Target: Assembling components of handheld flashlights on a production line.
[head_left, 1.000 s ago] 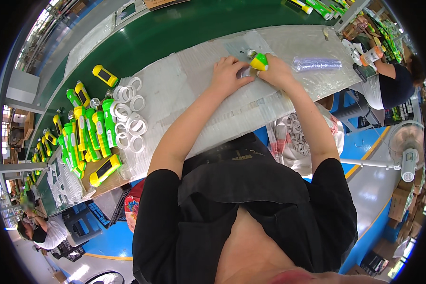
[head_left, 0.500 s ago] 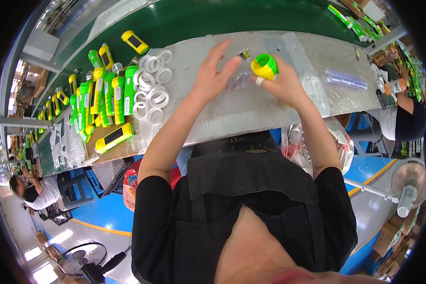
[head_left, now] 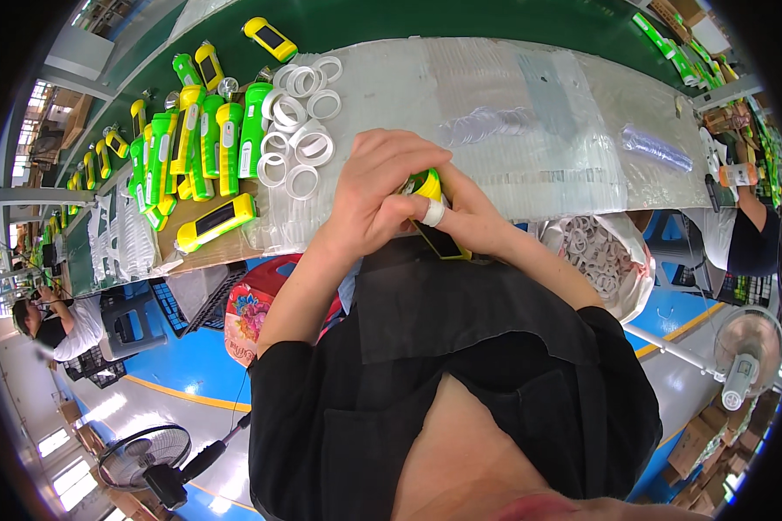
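My right hand (head_left: 478,221) is wrapped round a green and yellow flashlight (head_left: 441,241), close to the black apron at the table's near edge. The flashlight's dark panel shows below my fingers, and a bit of its green and yellow head shows between the hands. My left hand (head_left: 381,184) is closed over that head end, its fingers overlapping the right hand. What lies under the left fingers is hidden. A white band (head_left: 433,214) circles my right thumb. White rings (head_left: 302,182) lie in a loose group on the table, left of my hands.
Several green and yellow flashlights (head_left: 208,139) are heaped at the left, with another flashlight (head_left: 215,223) near the front edge. Thin clear discs (head_left: 487,126) lie beyond my hands, and a clear plastic roll (head_left: 656,149) to the right. A bag of white rings (head_left: 595,252) hangs below the table edge.
My hands have come together and moved toward my body, the flashlight with them. The left hand, open before, is now closed over its head. The small shiny piece no longer shows on the table.
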`<state>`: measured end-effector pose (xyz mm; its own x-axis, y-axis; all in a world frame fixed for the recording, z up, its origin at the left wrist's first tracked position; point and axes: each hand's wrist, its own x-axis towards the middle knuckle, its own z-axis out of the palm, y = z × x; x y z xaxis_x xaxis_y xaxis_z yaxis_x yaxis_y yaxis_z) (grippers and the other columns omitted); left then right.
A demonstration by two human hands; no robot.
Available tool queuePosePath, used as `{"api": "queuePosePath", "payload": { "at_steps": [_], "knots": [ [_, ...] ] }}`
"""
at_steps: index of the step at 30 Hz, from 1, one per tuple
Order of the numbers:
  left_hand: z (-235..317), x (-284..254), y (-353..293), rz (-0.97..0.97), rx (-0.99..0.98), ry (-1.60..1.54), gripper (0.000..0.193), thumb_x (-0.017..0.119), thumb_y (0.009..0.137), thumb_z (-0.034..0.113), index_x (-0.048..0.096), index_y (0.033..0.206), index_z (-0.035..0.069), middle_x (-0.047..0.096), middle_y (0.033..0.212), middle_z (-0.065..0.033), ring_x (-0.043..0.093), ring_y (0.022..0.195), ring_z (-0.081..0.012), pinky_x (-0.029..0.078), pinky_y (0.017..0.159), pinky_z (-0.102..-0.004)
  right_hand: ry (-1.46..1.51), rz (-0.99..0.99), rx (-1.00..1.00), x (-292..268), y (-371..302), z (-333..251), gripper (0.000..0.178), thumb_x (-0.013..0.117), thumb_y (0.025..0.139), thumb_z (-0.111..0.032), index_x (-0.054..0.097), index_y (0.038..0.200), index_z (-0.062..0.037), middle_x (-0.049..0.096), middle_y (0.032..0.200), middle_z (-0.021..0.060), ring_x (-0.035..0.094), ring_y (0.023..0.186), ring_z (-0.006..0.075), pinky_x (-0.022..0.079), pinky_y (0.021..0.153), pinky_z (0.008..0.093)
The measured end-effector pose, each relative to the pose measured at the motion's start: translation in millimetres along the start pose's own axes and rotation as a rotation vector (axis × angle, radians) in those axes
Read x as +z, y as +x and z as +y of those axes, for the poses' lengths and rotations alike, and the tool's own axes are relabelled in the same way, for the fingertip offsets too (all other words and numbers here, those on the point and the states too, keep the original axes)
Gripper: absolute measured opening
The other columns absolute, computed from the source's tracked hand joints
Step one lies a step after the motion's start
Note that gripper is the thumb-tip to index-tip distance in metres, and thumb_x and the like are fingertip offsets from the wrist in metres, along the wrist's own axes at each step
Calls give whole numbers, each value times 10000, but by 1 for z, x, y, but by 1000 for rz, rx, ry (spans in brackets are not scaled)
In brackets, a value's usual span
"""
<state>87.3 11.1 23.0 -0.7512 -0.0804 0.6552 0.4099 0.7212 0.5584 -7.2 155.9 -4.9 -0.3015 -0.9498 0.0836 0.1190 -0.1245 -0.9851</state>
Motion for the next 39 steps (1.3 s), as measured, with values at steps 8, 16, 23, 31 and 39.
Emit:
{"api": "queuePosePath", "payload": {
  "at_steps": [8, 16, 23, 31, 39],
  "knots": [
    [-4, 24, -1, 43, 19, -175, 599, 390, 968, 534, 593, 1241, 41, 605, 1246, -151, 538, 1191, -331, 357, 1020, -455, 285, 116, 71, -7, -9, -1, 436, 579, 964, -266, 433, 1319, -60, 598, 982, 107, 605, 822, 173, 503, 717, 314],
    [-77, 62, -17, -128, -249, 393, 450, 713, 831, 255, 605, 1218, 52, 597, 1189, -144, 524, 1142, -332, 412, 956, -438, 240, 233, 48, -45, -29, -2, 526, 581, 926, -429, 452, 1292, -73, 585, 830, 124, 578, 689, 191, 464, 639, 302],
    [-48, 40, -10, 55, -257, 75, 465, 688, 842, 214, 595, 1275, 76, 569, 1179, -131, 517, 1098, -286, 421, 924, -386, 223, 165, 106, -42, -18, -8, 540, 615, 912, -434, 475, 1264, -48, 581, 818, 109, 562, 666, 169, 446, 608, 283],
    [0, 14, -22, 12, -123, 82, 433, 421, 996, 265, 581, 1302, 3, 523, 1176, -154, 473, 1097, -285, 378, 965, -378, 181, -14, 138, -20, 1, -9, 427, 616, 940, -288, 486, 1255, -31, 597, 905, 65, 602, 737, 133, 509, 653, 273],
    [-2, 12, -39, 107, -102, -37, 327, 475, 896, 104, 644, 1167, 30, 561, 1153, -125, 515, 1051, -314, 385, 938, -410, 206, -151, 169, -5, 7, -4, 379, 582, 965, -301, 478, 1229, -50, 577, 933, 76, 604, 755, 148, 497, 645, 274]
  ]
}}
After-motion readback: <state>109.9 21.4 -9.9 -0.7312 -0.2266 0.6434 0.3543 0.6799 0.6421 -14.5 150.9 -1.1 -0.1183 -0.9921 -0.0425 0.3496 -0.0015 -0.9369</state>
